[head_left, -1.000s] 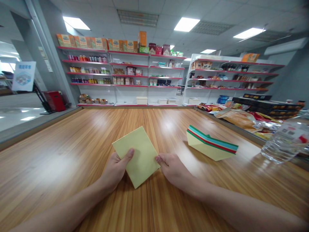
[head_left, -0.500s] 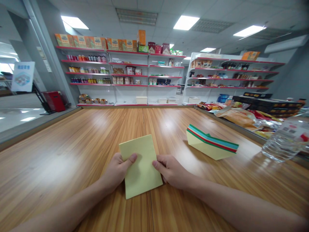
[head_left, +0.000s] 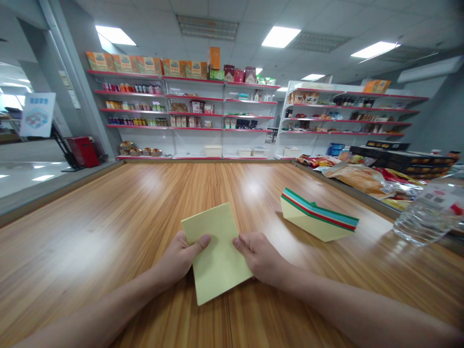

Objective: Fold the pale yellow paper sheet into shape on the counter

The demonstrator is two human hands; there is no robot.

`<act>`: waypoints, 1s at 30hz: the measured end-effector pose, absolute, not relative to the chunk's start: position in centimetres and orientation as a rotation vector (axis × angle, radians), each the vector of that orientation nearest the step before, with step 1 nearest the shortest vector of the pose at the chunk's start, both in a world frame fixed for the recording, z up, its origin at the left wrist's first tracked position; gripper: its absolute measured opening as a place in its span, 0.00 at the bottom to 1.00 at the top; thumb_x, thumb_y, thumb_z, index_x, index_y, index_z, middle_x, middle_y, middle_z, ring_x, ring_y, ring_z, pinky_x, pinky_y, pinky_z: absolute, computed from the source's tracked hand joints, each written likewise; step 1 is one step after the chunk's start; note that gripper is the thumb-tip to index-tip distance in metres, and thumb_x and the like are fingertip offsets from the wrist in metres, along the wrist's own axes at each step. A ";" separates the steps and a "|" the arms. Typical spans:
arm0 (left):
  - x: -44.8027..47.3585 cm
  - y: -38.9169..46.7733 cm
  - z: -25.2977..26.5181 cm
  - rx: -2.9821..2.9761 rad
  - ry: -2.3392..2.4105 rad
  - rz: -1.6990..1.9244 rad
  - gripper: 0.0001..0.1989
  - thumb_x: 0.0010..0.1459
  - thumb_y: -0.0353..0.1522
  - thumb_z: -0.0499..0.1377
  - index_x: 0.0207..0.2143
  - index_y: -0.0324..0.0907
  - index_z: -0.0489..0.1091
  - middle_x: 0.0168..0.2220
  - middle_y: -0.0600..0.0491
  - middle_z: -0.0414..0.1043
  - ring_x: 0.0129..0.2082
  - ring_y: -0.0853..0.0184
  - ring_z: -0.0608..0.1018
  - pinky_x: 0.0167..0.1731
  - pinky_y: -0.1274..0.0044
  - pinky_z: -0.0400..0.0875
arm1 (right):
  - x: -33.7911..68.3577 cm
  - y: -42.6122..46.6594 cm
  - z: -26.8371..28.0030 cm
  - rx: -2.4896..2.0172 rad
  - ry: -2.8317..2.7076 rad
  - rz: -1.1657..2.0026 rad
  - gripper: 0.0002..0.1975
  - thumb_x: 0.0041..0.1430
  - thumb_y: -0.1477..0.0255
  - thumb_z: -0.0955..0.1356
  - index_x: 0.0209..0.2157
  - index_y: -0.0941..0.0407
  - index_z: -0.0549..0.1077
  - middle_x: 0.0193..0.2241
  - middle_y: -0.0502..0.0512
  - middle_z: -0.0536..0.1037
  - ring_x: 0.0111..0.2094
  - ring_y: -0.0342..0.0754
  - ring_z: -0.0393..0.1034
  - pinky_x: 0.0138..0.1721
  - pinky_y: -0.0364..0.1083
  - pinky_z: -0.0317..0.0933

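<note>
A pale yellow sheet of paper (head_left: 219, 261), rectangular and slightly tilted, is held up between both hands above the wooden table. My left hand (head_left: 184, 256) grips its left edge, thumb on the front face and the other fingers behind. On the opposite edge, my right hand (head_left: 259, 256) pinches the paper the same way, its fingertips partly hidden. To the right stands a folded paper boat (head_left: 315, 217), pale yellow below with green, blue and red stripes along its upper edge; neither hand touches it.
A clear plastic bottle (head_left: 424, 212) stands at the right edge of the table (head_left: 145, 208). Beyond that edge lie snack packets (head_left: 357, 176) and stacked black boxes (head_left: 402, 159). Shelves (head_left: 195, 128) with goods line the back. A red box (head_left: 82, 151) sits on the floor at left.
Both hands have shifted slightly right with the paper, whose lower end has swung a little to the right and nearer. The paper boat has stayed in place.
</note>
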State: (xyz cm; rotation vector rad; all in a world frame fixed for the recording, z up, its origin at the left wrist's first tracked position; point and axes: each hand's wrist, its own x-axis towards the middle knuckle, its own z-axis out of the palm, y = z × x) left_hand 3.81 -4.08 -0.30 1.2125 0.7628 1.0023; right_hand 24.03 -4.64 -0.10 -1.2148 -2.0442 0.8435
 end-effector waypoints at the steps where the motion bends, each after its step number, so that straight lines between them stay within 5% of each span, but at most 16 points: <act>1: 3.7 -4.1 -0.3 1.205 0.770 1.010 0.14 0.53 0.37 0.60 0.38 0.35 0.73 0.33 0.44 0.78 0.29 0.60 0.79 0.29 0.73 0.73 | 24.0 -4.8 0.0 -1.219 -2.060 0.812 0.21 0.63 0.62 0.56 0.21 0.59 0.64 0.20 0.52 0.69 0.20 0.42 0.62 0.20 0.40 0.52; 8: 3.4 -4.1 -0.1 1.143 0.804 1.039 0.15 0.51 0.38 0.61 0.36 0.35 0.73 0.30 0.43 0.78 0.27 0.59 0.79 0.28 0.73 0.73 | 23.6 -5.0 0.0 -1.310 -1.975 0.964 0.26 0.61 0.56 0.55 0.16 0.57 0.60 0.09 0.47 0.60 0.12 0.39 0.56 0.13 0.38 0.46; 15: 3.9 -4.6 0.3 1.253 0.739 0.809 0.16 0.50 0.39 0.62 0.36 0.34 0.74 0.30 0.43 0.78 0.27 0.61 0.79 0.27 0.74 0.72 | 23.5 -4.7 -0.5 -1.099 -1.786 1.050 0.18 0.59 0.58 0.60 0.34 0.59 0.67 0.19 0.50 0.69 0.15 0.40 0.61 0.14 0.38 0.53; 22: 4.0 -4.7 0.0 1.236 0.708 0.820 0.15 0.51 0.38 0.61 0.37 0.36 0.74 0.32 0.44 0.78 0.29 0.62 0.79 0.30 0.74 0.72 | 23.9 -4.7 -0.2 -1.191 -1.931 0.717 0.22 0.62 0.59 0.57 0.19 0.58 0.63 0.16 0.50 0.65 0.17 0.40 0.58 0.17 0.40 0.49; 30: 3.5 -4.7 0.2 1.259 0.686 0.832 0.16 0.50 0.39 0.62 0.38 0.36 0.74 0.31 0.44 0.78 0.28 0.62 0.79 0.28 0.76 0.72 | 23.7 -5.0 -0.6 -1.169 -1.838 0.777 0.25 0.62 0.58 0.56 0.18 0.59 0.64 0.16 0.49 0.63 0.18 0.40 0.57 0.18 0.40 0.49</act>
